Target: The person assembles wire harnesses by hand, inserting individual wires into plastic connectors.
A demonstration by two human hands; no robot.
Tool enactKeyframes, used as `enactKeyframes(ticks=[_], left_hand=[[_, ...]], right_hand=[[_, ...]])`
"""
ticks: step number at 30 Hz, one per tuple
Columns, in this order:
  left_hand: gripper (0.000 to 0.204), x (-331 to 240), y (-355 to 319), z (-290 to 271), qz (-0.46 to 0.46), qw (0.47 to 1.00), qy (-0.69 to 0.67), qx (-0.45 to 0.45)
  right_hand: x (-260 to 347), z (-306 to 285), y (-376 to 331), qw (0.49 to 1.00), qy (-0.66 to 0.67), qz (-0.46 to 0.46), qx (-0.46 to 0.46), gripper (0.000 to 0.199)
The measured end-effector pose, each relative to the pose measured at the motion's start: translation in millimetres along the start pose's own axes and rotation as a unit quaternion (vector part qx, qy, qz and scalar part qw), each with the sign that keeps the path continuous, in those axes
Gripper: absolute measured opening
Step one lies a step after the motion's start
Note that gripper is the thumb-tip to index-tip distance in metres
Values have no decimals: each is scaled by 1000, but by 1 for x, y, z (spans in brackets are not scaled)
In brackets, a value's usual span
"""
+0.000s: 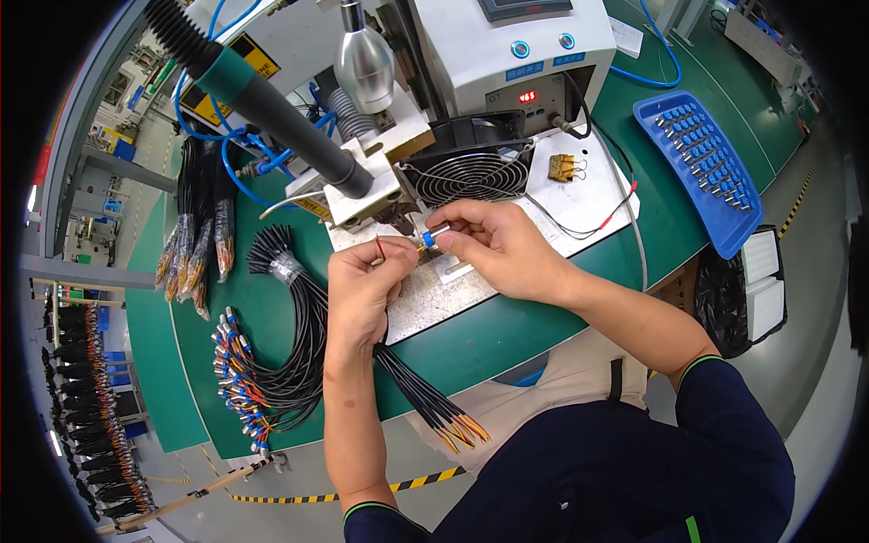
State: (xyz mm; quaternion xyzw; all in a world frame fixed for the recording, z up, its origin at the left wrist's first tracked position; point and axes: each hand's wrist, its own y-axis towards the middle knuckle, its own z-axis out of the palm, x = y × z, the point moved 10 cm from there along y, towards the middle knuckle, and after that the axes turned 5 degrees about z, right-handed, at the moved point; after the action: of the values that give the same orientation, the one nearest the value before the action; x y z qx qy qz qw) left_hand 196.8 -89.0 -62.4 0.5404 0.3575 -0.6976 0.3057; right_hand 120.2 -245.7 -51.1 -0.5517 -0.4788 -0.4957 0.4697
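Observation:
My left hand [362,291] is closed in a pinch on the thin coloured wires of a black cable; a red wire [381,248] sticks up beside the thumb. Close against its fingertips, my right hand [509,251] pinches a small connector [429,239] with a blue ring and a metal barrel. The wires and the connector meet between the hands, but the fingers hide the exact joint. Below my left wrist, several black cables [418,391] hang over the table edge, their red and yellow wire ends fanned out. Both hands are right under the soldering machine's head [396,215].
A silver metal cone [364,65] and a black hose [272,109] rise above the hands. Behind them stand a round-grilled fan [472,177] and a white control box [534,77]. Cables with connectors [240,380] lie left; a blue tray [645,116] of metal connectors lies right.

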Motion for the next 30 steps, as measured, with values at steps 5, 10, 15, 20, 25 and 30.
enactKeyframes(ticks=[5, 10, 15, 20, 25, 30], left_hand=[[5, 0, 1, 1, 1, 1000, 4, -2], [5, 0, 0, 0, 7, 1000, 9, -5], [5, -1, 0, 1, 8, 1000, 9, -4], [5, -2, -1, 2, 11, 1000, 5, -6], [4, 0, -1, -2, 7, 1000, 3, -5], [4, 2, 0, -1, 3, 1000, -6, -7]], right_hand=[[-2, -1, 1, 1000, 2, 0, 0, 29], [0, -1, 0, 1000, -5, -4, 0, 28], [-2, -1, 0, 1000, -5, -4, 1, 28], [-1, -1, 0, 1000, -8, -8, -3, 27], [0, 1, 1, 1000, -2, -3, 4, 28], [1, -1, 0, 1000, -15, -6, -1, 28]])
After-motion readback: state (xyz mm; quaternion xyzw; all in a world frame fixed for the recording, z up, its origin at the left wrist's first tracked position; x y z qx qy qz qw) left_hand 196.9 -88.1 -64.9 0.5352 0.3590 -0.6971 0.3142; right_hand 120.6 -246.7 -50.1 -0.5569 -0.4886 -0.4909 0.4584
